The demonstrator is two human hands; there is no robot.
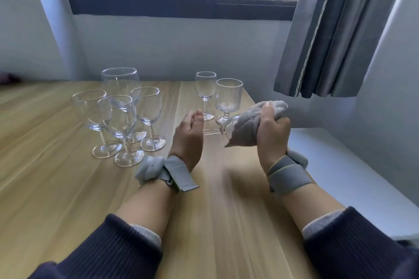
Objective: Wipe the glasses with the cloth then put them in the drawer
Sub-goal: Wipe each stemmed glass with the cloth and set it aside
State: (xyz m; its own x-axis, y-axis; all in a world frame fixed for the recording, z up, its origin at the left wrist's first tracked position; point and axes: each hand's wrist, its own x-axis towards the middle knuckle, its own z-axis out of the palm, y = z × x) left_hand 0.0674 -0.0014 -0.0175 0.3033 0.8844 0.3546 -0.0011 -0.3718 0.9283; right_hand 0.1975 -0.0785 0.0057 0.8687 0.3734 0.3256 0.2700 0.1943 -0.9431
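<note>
Hands over the wooden table [56, 120], mid-board. We see the right hand [273, 133] with fingers curled tight round the grey cloth [247, 127], which is bunched over the bowl of a wine glass [229, 125] held sideways above the table. Its stem runs left to the left hand [189, 136], which grips the foot end, though the fingers are mostly hidden. Four stemmed glasses [118, 120] stand clustered at the left, bases nearly touching; a small wine glass [205, 93] and a ribbed goblet [227, 99] stand just beside each other near the table's right edge, close behind the held glass. We note bare tabletop near us and between the two groups. Grey curtain [328, 29] hangs beyond the right edge, clear of the table.
</note>
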